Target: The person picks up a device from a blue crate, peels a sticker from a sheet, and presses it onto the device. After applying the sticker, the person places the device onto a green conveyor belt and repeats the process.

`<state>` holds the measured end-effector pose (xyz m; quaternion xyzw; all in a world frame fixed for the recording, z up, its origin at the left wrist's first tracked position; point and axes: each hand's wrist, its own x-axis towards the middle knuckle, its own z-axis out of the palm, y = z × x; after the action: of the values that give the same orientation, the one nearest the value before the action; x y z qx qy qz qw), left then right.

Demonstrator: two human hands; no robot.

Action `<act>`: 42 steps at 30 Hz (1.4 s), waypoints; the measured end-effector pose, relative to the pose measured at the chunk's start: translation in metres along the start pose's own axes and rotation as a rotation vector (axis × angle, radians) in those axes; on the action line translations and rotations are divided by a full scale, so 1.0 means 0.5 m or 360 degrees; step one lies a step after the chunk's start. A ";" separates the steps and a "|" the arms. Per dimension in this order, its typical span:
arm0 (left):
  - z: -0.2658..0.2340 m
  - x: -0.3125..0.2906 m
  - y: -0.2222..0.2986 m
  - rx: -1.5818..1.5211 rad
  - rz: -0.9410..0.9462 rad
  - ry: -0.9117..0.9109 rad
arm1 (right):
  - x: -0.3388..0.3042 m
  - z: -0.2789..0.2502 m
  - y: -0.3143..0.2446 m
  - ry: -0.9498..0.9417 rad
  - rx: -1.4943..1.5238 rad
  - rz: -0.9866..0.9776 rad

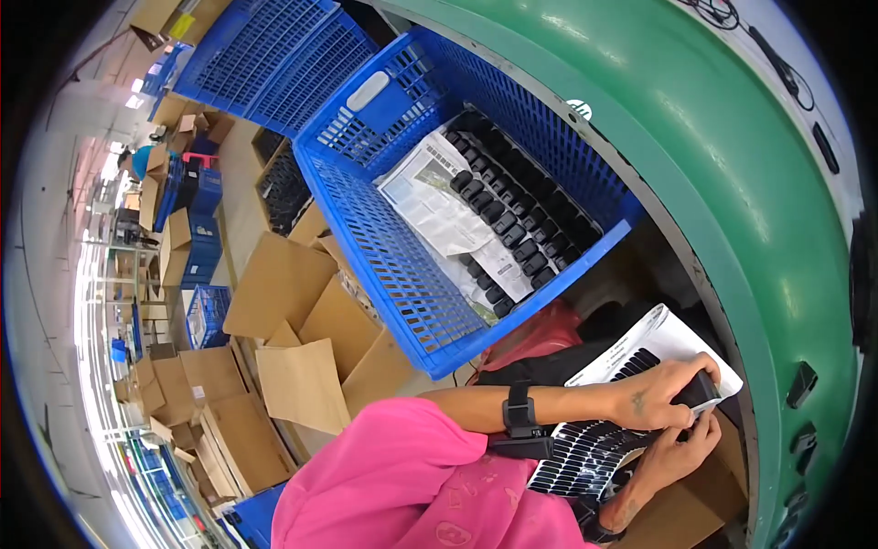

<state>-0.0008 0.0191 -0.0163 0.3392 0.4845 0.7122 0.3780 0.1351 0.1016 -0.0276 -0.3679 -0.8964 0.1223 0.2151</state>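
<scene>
Left hand and right hand both gripping one small black device over a tray. Likely slip, landing on the rows below.

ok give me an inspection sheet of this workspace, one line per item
surface: green bench edge, curved by the lens
job's things: small black device over a tray of black parts; white sheet on the tray
clutter: blue crate with rows of black devices and printed leaflets; cardboard boxes
fingers: left hand and right hand both grip the device
cables: black cable on the bench
surroundings: stacked blue crates
</scene>
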 end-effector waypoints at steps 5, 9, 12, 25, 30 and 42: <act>-0.015 -0.001 0.010 0.0017 -0.0094 -0.0057 | 0.005 0.006 -0.003 -0.0024 -0.0051 -0.0044; -0.008 0.007 -0.011 0.0015 -0.0004 -0.0046 | 0.007 -0.004 -0.008 0.0002 0.0028 0.0050; 0.001 0.002 -0.049 0.0046 -0.0004 0.0033 | 0.012 -0.009 -0.018 0.0137 0.0329 0.0319; -0.025 0.005 0.042 -0.0531 -0.0738 -0.0290 | 0.054 -0.134 -0.062 -0.0172 0.2015 0.0730; -0.006 -0.008 0.105 -0.0492 -0.0805 -0.0333 | 0.084 -0.149 -0.103 -0.0381 0.2015 0.0885; -0.011 -0.010 0.131 -0.0308 -0.0750 -0.0424 | 0.070 -0.148 -0.104 -0.0336 0.2298 0.0989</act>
<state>-0.0166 -0.0038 0.0436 0.2701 0.4259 0.5967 0.6241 0.1164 0.0946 0.0676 -0.3573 -0.4675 0.7620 0.2704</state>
